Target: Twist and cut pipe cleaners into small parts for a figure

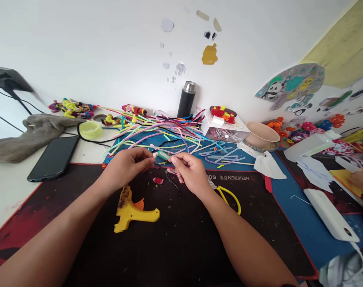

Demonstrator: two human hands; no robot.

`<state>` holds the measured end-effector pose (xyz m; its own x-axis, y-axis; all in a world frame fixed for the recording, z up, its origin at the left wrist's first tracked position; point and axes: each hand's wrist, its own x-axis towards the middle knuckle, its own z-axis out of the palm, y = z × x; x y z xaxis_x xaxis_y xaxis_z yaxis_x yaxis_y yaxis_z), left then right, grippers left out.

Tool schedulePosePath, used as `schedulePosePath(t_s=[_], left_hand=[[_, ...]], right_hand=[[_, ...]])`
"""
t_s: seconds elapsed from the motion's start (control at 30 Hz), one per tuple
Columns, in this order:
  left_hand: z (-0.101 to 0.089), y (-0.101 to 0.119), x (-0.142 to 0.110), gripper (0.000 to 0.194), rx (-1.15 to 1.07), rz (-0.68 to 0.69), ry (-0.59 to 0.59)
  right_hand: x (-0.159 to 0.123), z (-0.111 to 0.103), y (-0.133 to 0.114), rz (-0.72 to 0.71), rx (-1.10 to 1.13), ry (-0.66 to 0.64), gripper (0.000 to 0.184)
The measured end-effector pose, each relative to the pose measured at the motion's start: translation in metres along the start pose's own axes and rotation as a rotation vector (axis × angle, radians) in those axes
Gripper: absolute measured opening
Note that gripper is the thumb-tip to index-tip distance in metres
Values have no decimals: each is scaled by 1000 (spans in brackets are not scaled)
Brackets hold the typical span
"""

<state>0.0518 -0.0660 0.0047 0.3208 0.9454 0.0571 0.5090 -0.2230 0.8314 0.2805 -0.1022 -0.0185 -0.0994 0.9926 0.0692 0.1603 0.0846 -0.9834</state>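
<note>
My left hand (126, 167) is closed in a pinch, with a small pale tip showing at its fingertips; what that piece is cannot be made out. Thumb and fingers of my right hand (192, 173) grip a small green stick-shaped object with a pale edge (163, 155), pointing toward the left hand. Below the hands lie a small red fuzzy piece (158, 181) and a pink-and-clear item (171, 170), partly hidden by the right hand. A yellow glue gun (133, 213) with an orange trigger rests on the dark mat, below the left hand. Yellow-handled scissors (231, 197) lie beside my right wrist.
A heap of colourful pipe cleaners (157, 133) spreads behind the hands. A black flask (186, 99), a white box (225, 129) and a beige bowl (263, 134) stand farther back. A phone (53, 158) lies left; a white power bank (331, 213) and another person's hand (362, 181) are right.
</note>
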Motion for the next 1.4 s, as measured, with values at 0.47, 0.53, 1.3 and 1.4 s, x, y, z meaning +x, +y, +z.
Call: schedulePosePath(t_s=[0.47,0.53,1.3,1.4], left_hand=[[-13,-2,4,62,-297,-27,97],[-13,-4,6,62,-310,-22,90],[-3,-20,12,53,-524,-31,-28],[0,-23,14,54,-548,-37,-53]], right_hand=[[-37,9,-9,39,-186,-207,30],[-49,16,-11,-33,-385,-276,23],[-21,-13,-16,-56,-1140,-68,23],[-16,-10,-5,-34,-1164,-78,22]])
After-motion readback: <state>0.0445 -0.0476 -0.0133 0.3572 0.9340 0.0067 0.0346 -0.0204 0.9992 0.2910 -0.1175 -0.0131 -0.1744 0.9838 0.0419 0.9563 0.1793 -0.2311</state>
